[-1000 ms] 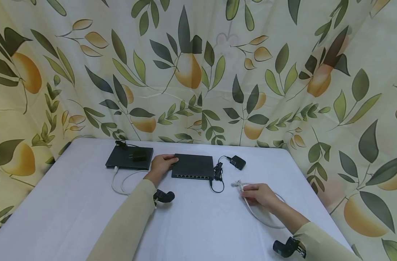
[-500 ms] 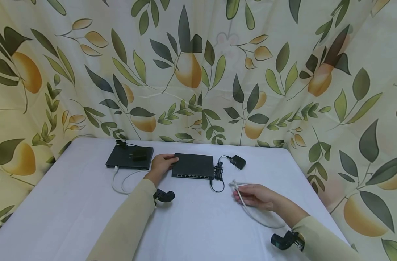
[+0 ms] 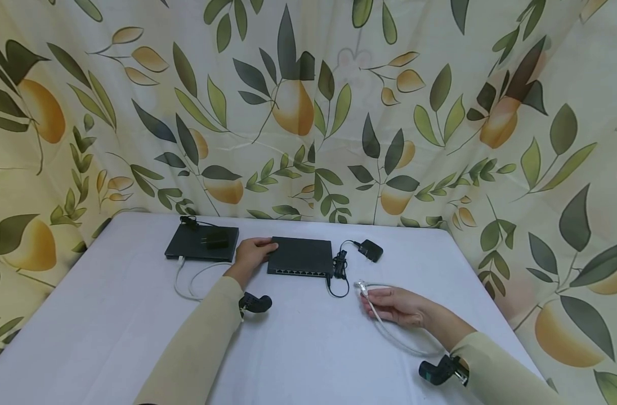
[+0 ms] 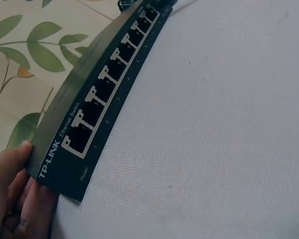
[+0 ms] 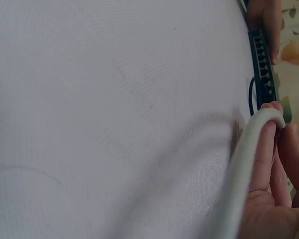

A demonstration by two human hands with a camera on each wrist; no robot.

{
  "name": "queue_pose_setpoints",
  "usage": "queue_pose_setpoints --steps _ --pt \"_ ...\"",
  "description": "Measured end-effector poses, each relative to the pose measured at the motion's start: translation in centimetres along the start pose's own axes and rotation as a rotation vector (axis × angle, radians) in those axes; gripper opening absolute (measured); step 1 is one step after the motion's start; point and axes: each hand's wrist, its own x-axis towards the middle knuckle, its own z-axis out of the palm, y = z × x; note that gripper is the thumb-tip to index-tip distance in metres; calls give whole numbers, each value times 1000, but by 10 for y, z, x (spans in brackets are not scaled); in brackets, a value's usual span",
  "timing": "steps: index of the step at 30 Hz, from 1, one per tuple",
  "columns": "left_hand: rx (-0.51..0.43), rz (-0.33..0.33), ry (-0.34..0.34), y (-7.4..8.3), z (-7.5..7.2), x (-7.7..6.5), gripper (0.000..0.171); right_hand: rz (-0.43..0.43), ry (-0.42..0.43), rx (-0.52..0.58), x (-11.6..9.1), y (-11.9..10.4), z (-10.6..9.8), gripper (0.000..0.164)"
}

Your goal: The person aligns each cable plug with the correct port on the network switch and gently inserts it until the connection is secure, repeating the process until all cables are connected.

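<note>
A black TP-LINK Ethernet switch (image 3: 300, 256) lies mid-table with its row of ports facing me. My left hand (image 3: 250, 257) grips its left end; in the left wrist view the thumb is on top and the curled fingers (image 4: 37, 209) are at the side, partly hidden by the switch. To the right of the switch, my right hand (image 3: 397, 306) pinches a white network cable (image 3: 383, 326) close to its clear plug (image 3: 360, 286). The cable bends over the right hand's fingertips in the right wrist view (image 5: 239, 174) and loops back toward the wrist.
Beside the switch sit a bundled black power cord (image 3: 340, 265) and its adapter (image 3: 370, 251). Another black flat box (image 3: 179, 244) at the left carries an adapter (image 3: 216, 241) on top, and a white cable (image 3: 177, 284) is plugged into it. A patterned curtain (image 3: 308, 169) hangs behind the table.
My right hand has moved left with the cable, bringing the plug nearer the switch, and its fingers have turned more upward. The left hand and the switch have stayed put.
</note>
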Motion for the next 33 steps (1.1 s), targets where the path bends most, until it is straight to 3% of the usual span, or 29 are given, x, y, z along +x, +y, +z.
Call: queue_pose_setpoints --steps 11,18,33 --pt "2 -3 6 1 1 -1 42 -26 28 -95 2 5 13 21" --pt "6 -2 6 0 1 -1 42 -42 3 -110 5 8 23 22" --pt "0 -5 14 1 2 0 41 -56 94 -189 15 11 50 25"
